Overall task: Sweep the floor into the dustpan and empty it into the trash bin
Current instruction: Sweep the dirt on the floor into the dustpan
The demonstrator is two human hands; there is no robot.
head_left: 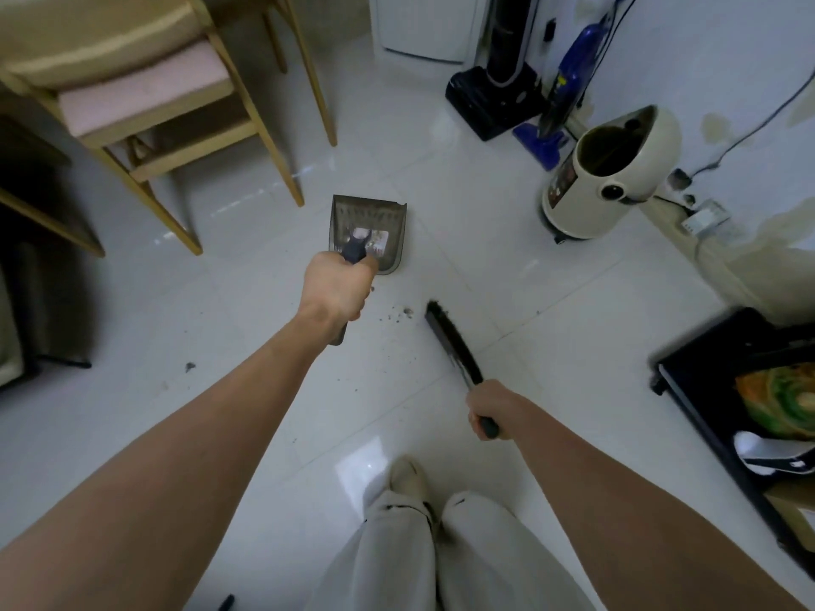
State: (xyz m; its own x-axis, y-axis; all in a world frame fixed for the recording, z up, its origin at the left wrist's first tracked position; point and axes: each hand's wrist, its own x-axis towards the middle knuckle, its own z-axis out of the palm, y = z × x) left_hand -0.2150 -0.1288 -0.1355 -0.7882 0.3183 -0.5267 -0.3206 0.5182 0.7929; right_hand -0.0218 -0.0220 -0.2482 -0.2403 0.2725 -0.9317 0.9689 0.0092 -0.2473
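Observation:
My left hand (337,288) grips the handle of a grey translucent dustpan (375,218), which rests on the white tiled floor with a scrap of paper inside it. My right hand (487,407) holds a black hand brush (450,341) by its handle, its bristles touching the floor to the right of the pan. A small pile of dark crumbs (394,316) lies between the brush tip and the dustpan handle. A separate dark bit (189,367) sits on the floor further left. A cream bin (608,178) with an open lid stands at the right.
Wooden chairs (176,125) stand at the upper left. Upright vacuum cleaners (507,81) lean by the far wall. A black tray (714,390) with colourful items sits at the right edge. Cables and a power strip (705,218) run along the right wall. My legs (441,544) are below.

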